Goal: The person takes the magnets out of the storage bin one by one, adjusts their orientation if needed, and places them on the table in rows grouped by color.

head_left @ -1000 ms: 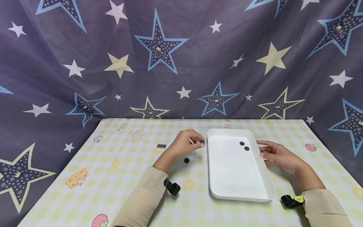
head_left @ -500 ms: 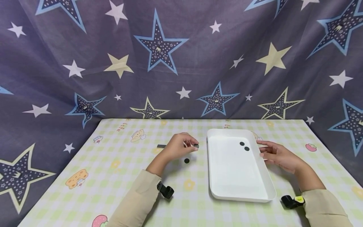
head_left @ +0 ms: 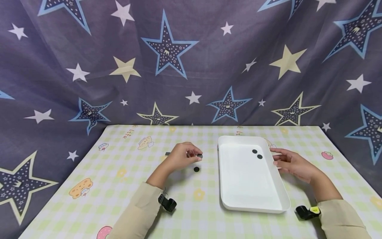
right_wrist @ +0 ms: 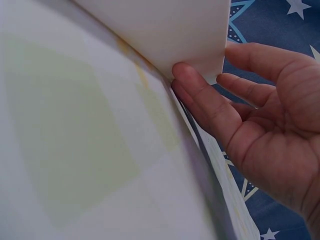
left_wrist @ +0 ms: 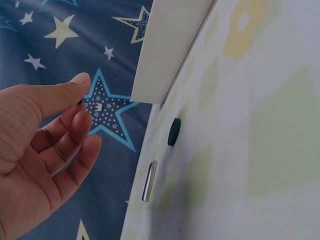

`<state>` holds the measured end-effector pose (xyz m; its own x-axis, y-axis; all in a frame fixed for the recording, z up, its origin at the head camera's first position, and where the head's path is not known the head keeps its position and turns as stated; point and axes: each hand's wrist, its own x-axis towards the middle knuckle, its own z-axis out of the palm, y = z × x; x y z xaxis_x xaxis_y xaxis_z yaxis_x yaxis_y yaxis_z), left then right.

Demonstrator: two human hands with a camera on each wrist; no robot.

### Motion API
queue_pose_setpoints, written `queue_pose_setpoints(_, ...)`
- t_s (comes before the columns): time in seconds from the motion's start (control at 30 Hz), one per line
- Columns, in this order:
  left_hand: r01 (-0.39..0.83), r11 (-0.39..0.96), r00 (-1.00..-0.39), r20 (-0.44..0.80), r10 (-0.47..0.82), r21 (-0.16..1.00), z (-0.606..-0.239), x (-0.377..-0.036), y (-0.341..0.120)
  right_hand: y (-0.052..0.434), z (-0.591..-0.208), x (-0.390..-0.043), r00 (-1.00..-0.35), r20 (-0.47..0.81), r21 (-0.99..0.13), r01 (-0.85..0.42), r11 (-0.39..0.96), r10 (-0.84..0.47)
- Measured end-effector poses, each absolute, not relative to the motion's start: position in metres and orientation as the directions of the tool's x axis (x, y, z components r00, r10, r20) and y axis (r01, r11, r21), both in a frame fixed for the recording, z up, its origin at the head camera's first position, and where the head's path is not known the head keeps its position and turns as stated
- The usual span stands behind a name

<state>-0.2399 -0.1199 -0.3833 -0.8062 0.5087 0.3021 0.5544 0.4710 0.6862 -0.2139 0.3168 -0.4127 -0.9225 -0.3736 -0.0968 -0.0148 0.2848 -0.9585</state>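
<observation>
My left hand (head_left: 180, 158) pinches a small dark disc (head_left: 200, 155) between thumb and fingertips, above the table left of the tray. In the left wrist view, thumb and fingers mostly hide that disc. Another black disc (head_left: 196, 169) lies on the cloth just below the hand. A white rectangular tray (head_left: 252, 186) holds two black discs (head_left: 259, 156) near its far right corner. Against the tray's right wall, my right hand (head_left: 295, 165) rests with relaxed, fairly straight fingers (right_wrist: 200, 90).
A small dark flat rectangle (head_left: 167, 154) lies behind the left wrist, partly covered; it shows a shiny edge in the left wrist view. A checked cloth (head_left: 119, 205) covers the table. Behind its far edge hangs a star-patterned curtain (head_left: 191, 76).
The left hand has moved leftward, away from the tray, still pinching the disc, and now covers part of the dark rectangle. Right hand and tray have stayed put.
</observation>
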Motion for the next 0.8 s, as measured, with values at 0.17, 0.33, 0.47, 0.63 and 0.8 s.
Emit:
queue_pose_setpoints(0.17,0.550,0.477,-0.808,0.294,0.510,0.685,-0.385,-0.239,-0.126,0.317,-0.413,-0.214,-0.923,-0.094,-0.960,-0.015,0.278,-0.374)
queue_pose_setpoints(0.33,0.546,0.489,-0.813,0.288,0.506,0.681,-0.386,-0.238,-0.133,0.317,-0.414,-0.214,-0.922,-0.089,-0.961,-0.021,0.277,-0.378)
queue_pose_setpoints(0.47,0.536,0.496,-0.819,0.278,0.502,0.683,-0.388,-0.238,-0.137,0.317,-0.414,-0.214,-0.921,-0.087,-0.961,-0.023,0.276,-0.379)
queue_pose_setpoints(0.63,0.536,0.489,-0.818,0.280,0.502,0.689,-0.391,-0.238,-0.142,0.317,-0.413,-0.214,-0.923,-0.095,-0.960,-0.015,0.281,-0.374)
queue_pose_setpoints(0.8,0.528,0.512,-0.821,0.252,0.513,0.677,-0.391,-0.237,-0.146,0.317,-0.413,-0.214,-0.923,-0.096,-0.958,-0.016,0.287,-0.372)
